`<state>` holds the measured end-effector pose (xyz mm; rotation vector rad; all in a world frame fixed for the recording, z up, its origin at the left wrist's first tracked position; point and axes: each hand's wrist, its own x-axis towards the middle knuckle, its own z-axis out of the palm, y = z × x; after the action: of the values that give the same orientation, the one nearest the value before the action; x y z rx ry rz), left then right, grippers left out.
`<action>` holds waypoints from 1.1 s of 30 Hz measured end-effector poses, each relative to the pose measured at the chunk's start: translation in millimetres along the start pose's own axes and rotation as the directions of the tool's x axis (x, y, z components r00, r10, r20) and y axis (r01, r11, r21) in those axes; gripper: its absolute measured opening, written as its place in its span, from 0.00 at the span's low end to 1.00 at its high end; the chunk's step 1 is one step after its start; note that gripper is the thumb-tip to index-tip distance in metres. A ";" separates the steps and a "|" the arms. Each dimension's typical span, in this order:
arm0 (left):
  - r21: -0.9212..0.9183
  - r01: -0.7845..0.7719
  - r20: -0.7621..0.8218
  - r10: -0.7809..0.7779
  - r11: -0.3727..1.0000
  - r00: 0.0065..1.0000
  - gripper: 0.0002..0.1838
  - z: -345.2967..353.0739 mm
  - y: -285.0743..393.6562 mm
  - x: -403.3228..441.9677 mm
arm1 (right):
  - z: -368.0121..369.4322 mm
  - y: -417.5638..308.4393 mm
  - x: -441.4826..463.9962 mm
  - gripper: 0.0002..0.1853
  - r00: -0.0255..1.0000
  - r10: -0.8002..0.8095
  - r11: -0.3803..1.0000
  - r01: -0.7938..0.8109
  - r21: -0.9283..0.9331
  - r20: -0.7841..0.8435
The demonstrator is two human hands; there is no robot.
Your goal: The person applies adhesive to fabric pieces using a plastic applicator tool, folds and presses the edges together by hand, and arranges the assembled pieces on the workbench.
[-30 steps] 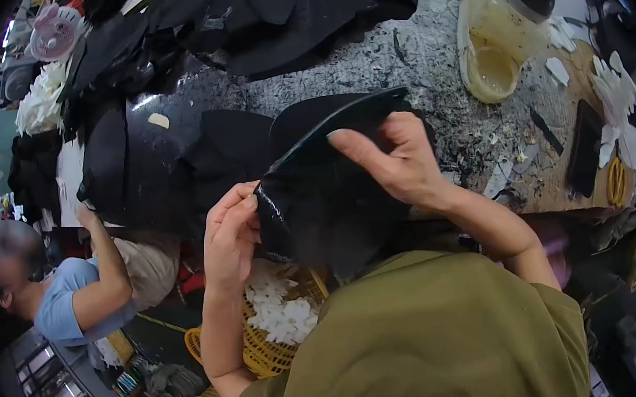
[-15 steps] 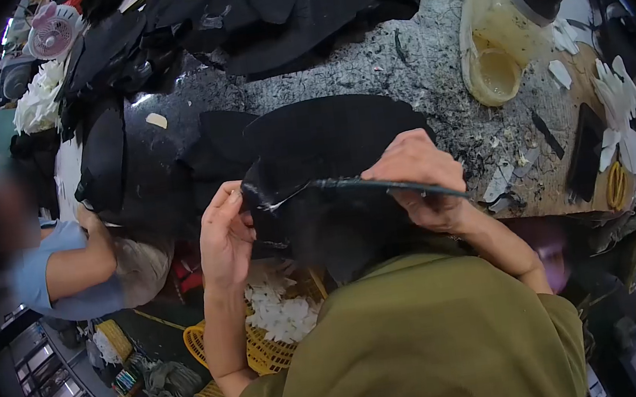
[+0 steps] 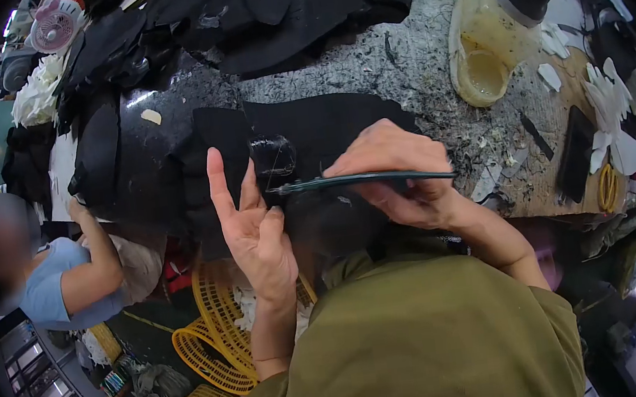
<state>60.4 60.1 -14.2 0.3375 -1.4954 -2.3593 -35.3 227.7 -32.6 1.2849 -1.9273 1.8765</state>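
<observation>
My right hand (image 3: 397, 166) is closed around a dark green brush (image 3: 363, 179) with a narrow, glue-crusted handle. It lies nearly level, its tip pointing left towards my left hand. My left hand (image 3: 256, 241) has its fingers spread, palm partly turned up, close to the brush tip. Just beyond its fingertips sits a small glossy black piece (image 3: 274, 155), wet-looking, with thin strands across it. Whether a finger touches this piece I cannot tell. Beneath both hands lie matte black sheet pieces (image 3: 325, 119).
A cut-open plastic bottle (image 3: 480, 70) of yellowish glue, with a black funnel-shaped top, stands at right. More black pieces (image 3: 297, 13) are heaped at the back. White cut-outs (image 3: 609, 106) lie far right. Yellow baskets (image 3: 218, 320) stand below the table edge. A co-worker (image 3: 69, 282) sits at left.
My left hand has gone from a pinch at the black piece's edge to spread fingers, further right. The brush tip has shifted left. A small glossy piece now shows beyond my left hand.
</observation>
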 end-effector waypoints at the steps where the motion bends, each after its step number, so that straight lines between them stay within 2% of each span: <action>1: -0.042 0.040 0.011 -0.040 0.998 0.999 0.47 -0.4 0.3 -0.3 | 9.0 3.5 2.8 0.09 1.000 -0.021 0.998 0.022 -0.052 0.021; 2: -0.050 0.042 0.015 -0.041 0.998 0.999 0.47 -1.4 -0.3 0.9 | 18.1 11.5 4.4 0.10 0.995 -0.070 0.992 0.062 -0.106 -0.072; 4: -0.192 0.117 -0.009 -0.121 0.974 0.993 0.50 -5.2 -0.1 5.3 | 19.4 20.7 13.5 0.10 0.982 -0.165 0.958 0.138 -0.252 -0.089; 5: -0.138 0.093 0.012 -0.092 0.986 0.996 0.51 -11.8 -4.4 5.2 | 19.1 21.1 17.2 0.09 0.977 -0.192 0.930 0.150 -0.336 -0.093; 6: -0.141 0.090 0.010 -0.089 0.986 0.996 0.51 -9.7 -4.1 5.6 | 18.2 23.7 18.5 0.09 0.977 -0.194 0.929 0.153 -0.336 -0.090; 8: -0.214 0.037 0.023 -0.033 0.976 0.999 0.49 -1.6 -4.7 8.3 | 15.8 28.8 20.1 0.14 0.940 -0.321 0.886 0.256 -0.387 -0.112; 9: -0.220 0.029 0.024 -0.025 0.975 0.999 0.49 -4.0 -5.8 11.0 | 17.2 24.8 20.0 0.13 0.929 -0.346 0.879 0.271 -0.391 -0.132; 12: -0.257 0.007 0.129 0.027 0.966 0.991 0.50 -11.7 -9.7 17.8 | 20.0 8.4 17.2 0.13 0.918 -0.395 0.850 0.352 -0.392 -0.033; 14: -0.579 0.048 0.201 0.086 0.814 0.976 0.48 -12.1 -12.4 23.5 | 28.1 8.1 6.5 0.15 0.937 -0.347 0.845 0.331 -0.420 0.041; 15: -0.755 0.145 0.279 0.113 0.640 0.954 0.45 -16.6 -15.8 26.5 | 32.4 7.4 1.2 0.16 0.943 -0.330 0.848 0.319 -0.423 0.049; 16: -0.759 0.147 0.278 0.112 0.634 0.954 0.45 -17.3 -17.5 26.0 | 33.1 4.6 -8.2 0.17 0.956 -0.292 0.880 0.278 -0.386 0.023; 18: -0.820 0.139 0.171 0.006 0.555 0.985 0.46 -14.1 -18.4 24.2 | 32.5 -4.5 -28.8 0.17 0.961 -0.265 0.886 0.273 -0.374 0.074; 19: -0.827 0.147 0.157 -0.027 0.543 0.987 0.51 -16.8 -19.8 24.5 | 30.4 -6.4 -36.9 0.17 0.959 -0.266 0.880 0.284 -0.382 0.099; 23: -0.792 0.144 0.159 -0.027 0.594 0.987 0.51 -16.0 -20.9 25.6 | 17.9 -9.1 -41.7 0.15 0.975 -0.216 0.912 0.219 -0.346 0.047; 26: -0.780 0.143 0.183 0.003 0.610 0.983 0.50 -10.7 -17.8 24.7 | 18.3 -5.2 -19.2 0.14 0.960 -0.275 0.905 0.238 -0.353 -0.058; 28: -0.746 0.126 0.152 -0.017 0.654 0.988 0.50 -8.0 -17.7 23.8 | 20.1 -7.1 -6.5 0.14 0.971 -0.238 0.907 0.235 -0.350 0.035; 29: -0.793 0.102 0.102 -0.034 0.601 0.994 0.49 -5.9 -16.8 23.8 | 25.7 -4.2 -12.4 0.13 0.970 -0.231 0.929 0.243 -0.278 0.075; 30: -0.789 0.116 0.132 -0.017 0.604 0.991 0.48 -9.0 -16.3 22.8 | 24.8 1.1 -30.7 0.12 0.969 -0.235 0.928 0.245 -0.281 0.071; 31: -0.787 0.121 0.159 0.009 0.606 0.987 0.48 -12.4 -14.0 23.1 | 16.3 -3.7 -39.2 0.10 0.986 -0.163 0.961 0.164 -0.221 0.026; 32: -0.713 0.130 0.144 -0.038 0.689 0.989 0.46 -14.5 -7.6 24.6 | 0.9 -1.9 -49.9 0.09 0.999 -0.052 0.978 0.049 -0.204 -0.013; 33: -0.677 0.177 0.191 -0.062 0.715 0.980 0.46 -10.3 5.6 34.4 | -6.8 10.1 -61.2 0.07 0.980 -0.042 0.990 0.014 -0.141 -0.193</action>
<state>33.5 35.7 -14.3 0.0549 -0.5344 -2.8907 -7.1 259.8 -78.0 1.0396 -1.8901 1.7472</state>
